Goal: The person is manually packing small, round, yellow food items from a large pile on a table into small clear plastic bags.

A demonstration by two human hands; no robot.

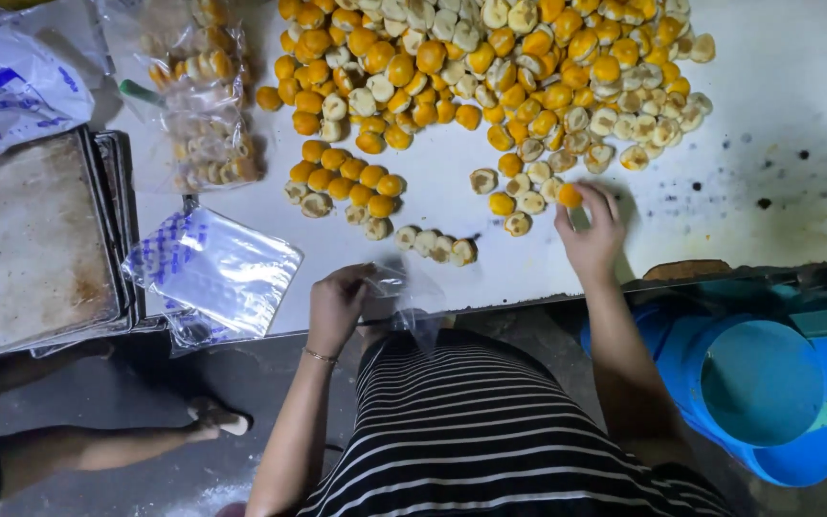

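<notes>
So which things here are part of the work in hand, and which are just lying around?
In use:
- right hand picking a bun
- left hand holding a clear bag
- bun pile

Lying about:
- stack of empty bags
- filled bags
- metal tray
- blue bucket
- another person's foot

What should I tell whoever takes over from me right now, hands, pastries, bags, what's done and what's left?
Left hand: holds a clear plastic bag at the table edge; the bag looks empty.
Right hand: fingertips on one small orange pastry at the edge of the big pile.
Done: filled bags lie at the far left.
Left: most pastries sit loose on the table, including a short row near the bag. Empty bags lie stacked beside the metal tray.
</notes>
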